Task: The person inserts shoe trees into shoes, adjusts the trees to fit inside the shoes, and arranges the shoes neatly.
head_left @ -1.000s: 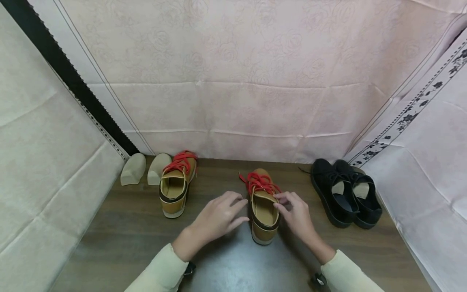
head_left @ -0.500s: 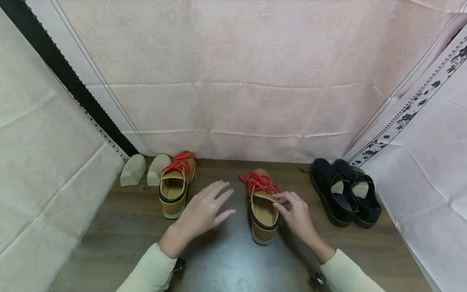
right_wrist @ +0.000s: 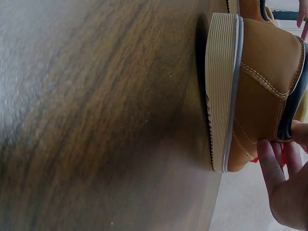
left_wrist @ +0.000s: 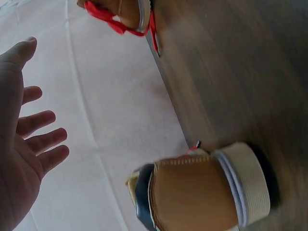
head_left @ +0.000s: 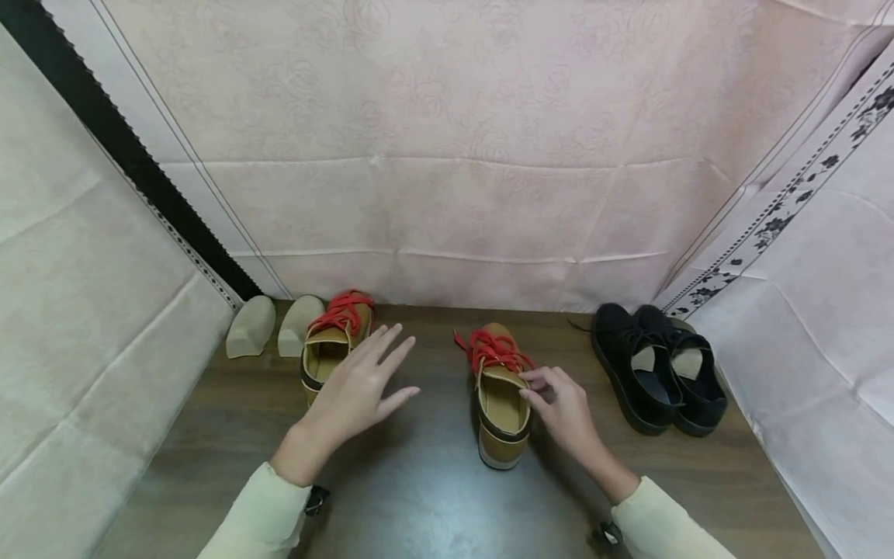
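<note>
Right hand (head_left: 569,415) pinching the collar of the tan leather red-laced shoe (head_left: 501,404) at its fingertips; left hand (head_left: 356,384) spread, empty, above the matching tan shoe (head_left: 328,353). Probably light, stiff-soled, soft-rimmed; best gripped at heel collar.

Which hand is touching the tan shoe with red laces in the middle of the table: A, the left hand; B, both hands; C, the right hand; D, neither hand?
C: the right hand pinches the collar of the middle tan shoe, while the left hand hovers open, apart from it.
</note>
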`<state>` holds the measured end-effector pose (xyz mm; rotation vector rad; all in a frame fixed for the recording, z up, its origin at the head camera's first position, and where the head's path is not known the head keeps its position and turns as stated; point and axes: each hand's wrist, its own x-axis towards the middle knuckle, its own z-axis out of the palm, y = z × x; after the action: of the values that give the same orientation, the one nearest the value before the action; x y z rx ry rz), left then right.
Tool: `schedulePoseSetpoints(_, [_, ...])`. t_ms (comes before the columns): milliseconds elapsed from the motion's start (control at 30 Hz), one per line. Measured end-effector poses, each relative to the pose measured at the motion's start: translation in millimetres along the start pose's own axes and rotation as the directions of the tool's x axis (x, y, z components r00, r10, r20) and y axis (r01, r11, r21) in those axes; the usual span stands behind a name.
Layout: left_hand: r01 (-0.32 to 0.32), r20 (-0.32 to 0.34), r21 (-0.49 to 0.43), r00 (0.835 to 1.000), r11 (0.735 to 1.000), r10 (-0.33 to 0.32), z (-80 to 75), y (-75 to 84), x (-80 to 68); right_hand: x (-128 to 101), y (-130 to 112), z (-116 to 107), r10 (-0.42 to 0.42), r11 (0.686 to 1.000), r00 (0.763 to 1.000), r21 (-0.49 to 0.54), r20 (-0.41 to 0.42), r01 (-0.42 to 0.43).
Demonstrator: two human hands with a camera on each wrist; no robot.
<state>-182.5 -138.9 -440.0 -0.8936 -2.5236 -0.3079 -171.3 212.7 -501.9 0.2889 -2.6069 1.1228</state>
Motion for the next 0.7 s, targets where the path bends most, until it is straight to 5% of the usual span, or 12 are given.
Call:
schedulePoseSetpoints(300, [0.108, 0.068, 0.025, 0.992, 0.994, -0.11, -11.5, -21.3, -8.7, 0, 1, 1, -0.001, 1.0, 1.0, 0.011, -0.008, 0.001])
schedulePoseSetpoints(700, [0.246, 0.163, 0.066, 0.953, 0.967, -0.254, -21.4, -51.4, -16.9, 1, 4, 2, -0.034, 0.999, 0.999, 0.004, -0.033, 0.035])
